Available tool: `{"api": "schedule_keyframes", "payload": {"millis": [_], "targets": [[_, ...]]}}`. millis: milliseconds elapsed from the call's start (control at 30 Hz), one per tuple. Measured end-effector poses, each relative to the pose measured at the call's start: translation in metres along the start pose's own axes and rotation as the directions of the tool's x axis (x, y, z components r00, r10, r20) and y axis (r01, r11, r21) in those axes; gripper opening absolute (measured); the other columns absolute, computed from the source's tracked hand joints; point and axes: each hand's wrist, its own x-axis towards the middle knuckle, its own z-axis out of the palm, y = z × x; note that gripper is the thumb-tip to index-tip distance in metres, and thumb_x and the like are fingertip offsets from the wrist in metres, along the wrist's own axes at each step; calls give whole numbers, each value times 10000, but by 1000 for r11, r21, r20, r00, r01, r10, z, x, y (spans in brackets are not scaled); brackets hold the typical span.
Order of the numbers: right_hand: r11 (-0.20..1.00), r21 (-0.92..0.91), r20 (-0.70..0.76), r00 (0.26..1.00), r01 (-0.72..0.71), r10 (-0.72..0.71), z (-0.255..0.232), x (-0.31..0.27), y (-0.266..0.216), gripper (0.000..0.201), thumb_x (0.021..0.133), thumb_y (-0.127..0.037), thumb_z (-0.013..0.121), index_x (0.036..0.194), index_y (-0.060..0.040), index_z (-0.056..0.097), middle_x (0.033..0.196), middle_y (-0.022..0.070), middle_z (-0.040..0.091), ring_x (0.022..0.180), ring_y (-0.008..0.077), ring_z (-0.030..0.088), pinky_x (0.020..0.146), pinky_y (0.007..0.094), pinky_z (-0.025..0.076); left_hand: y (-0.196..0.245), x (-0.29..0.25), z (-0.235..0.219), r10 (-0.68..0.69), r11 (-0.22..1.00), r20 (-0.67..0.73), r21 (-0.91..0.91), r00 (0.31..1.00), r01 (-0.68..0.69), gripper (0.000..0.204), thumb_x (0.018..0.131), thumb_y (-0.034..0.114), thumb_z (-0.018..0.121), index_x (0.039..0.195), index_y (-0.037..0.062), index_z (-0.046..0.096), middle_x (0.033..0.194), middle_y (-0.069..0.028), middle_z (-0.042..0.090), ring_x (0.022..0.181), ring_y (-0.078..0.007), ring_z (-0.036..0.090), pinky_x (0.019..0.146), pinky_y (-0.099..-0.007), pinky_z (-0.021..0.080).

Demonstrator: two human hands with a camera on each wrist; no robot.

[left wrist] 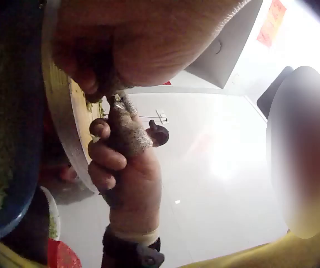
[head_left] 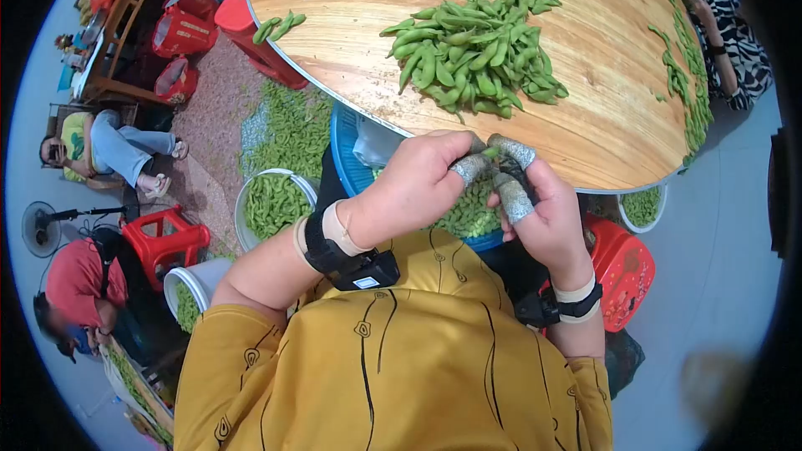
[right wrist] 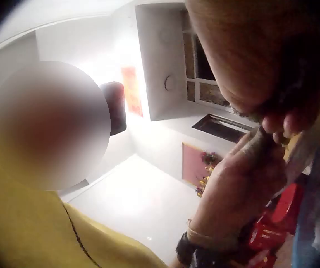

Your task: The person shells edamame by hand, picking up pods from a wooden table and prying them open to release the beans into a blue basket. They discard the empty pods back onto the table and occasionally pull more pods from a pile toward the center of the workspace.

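At the near edge of the round wooden table, my left hand [head_left: 422,179] and right hand [head_left: 551,217] meet fingertip to fingertip. Grey tape wraps several of the fingers. A small green soybean pod [head_left: 492,152] shows between the fingertips, pinched from both sides and mostly hidden by them. The left wrist view shows the right hand [left wrist: 129,151] with its fingers curled; the left hand [right wrist: 232,187] appears in the right wrist view. Just beyond the hands lies a heap of green soybean pods [head_left: 476,54]. Below them, a blue basin [head_left: 344,146] holds shelled green beans [head_left: 472,215].
The wooden table [head_left: 334,38] carries more pods along its far right edge. White buckets of pods [head_left: 276,205] stand at left, near a red stool [head_left: 167,242]. Another red stool [head_left: 622,276] is at right. Other people sit at left and far right. Pods [head_left: 288,129] cover the floor.
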Motion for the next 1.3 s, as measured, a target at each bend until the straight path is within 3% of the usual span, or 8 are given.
{"api": "schedule_keyframes", "payload": {"millis": [300,400,467,500,567,933,1100,1300], "targets": [[941,286,48,983,-183,176,0,5,2,372,906,-43,490,1275,-76,527,750,-8,594,488,33,455,448,177,396,-7,-5,2,434,784,-42,509,900,-355,131,788,-10,558,912,12,595,750,-171,561,667,-345,554,615,-376,466],[831,492,144,966,-260,217,-4,5,8,359,920,-66,495,1278,-76,522,745,-7,588,494,38,452,425,177,370,-13,-1,3,482,836,-103,351,870,-422,77,847,27,557,915,19,593,705,-123,541,593,-273,530,556,-340,431],[682,689,278,958,-246,66,-5,2,11,345,910,-46,521,1254,-57,545,772,5,611,570,32,498,489,173,403,-5,-2,-4,-195,610,274,-718,942,335,107,921,104,511,959,29,577,642,-47,467,529,-172,442,501,-289,357],[680,689,278,958,-249,69,0,0,9,345,910,-46,521,1254,-57,545,772,5,611,570,32,498,489,173,403,-10,-3,-4,-197,608,275,-719,941,338,107,921,104,511,959,29,577,642,-47,467,529,-172,442,501,-289,357],[984,163,-12,998,70,-69,10,-1,4,312,883,-9,562,1192,-33,593,835,10,639,692,39,554,613,186,453,-27,-4,0,37,97,484,-872,874,479,183,955,174,473,1035,29,551,628,4,399,524,-106,362,498,-248,301],[991,32,11,992,127,-128,0,14,6,205,822,-58,676,1018,-10,639,845,-5,649,774,65,575,693,230,476,-48,0,1,35,98,587,-807,809,582,217,926,194,514,1030,10,566,629,3,431,521,-93,344,493,-244,282],[813,-492,118,949,313,-294,-2,20,2,173,748,-84,716,885,-31,624,723,81,624,644,234,616,590,285,484,-38,0,-9,-162,637,487,-613,858,467,190,906,152,547,1003,-3,600,665,8,483,542,-71,387,494,-210,297],[507,-717,150,816,478,-558,11,23,3,194,664,-85,710,787,-41,567,669,112,542,603,312,579,516,378,463,-43,-2,-12,-216,343,507,-761,835,551,165,921,159,520,877,31,615,604,17,465,502,-66,378,455,-216,274]]}}
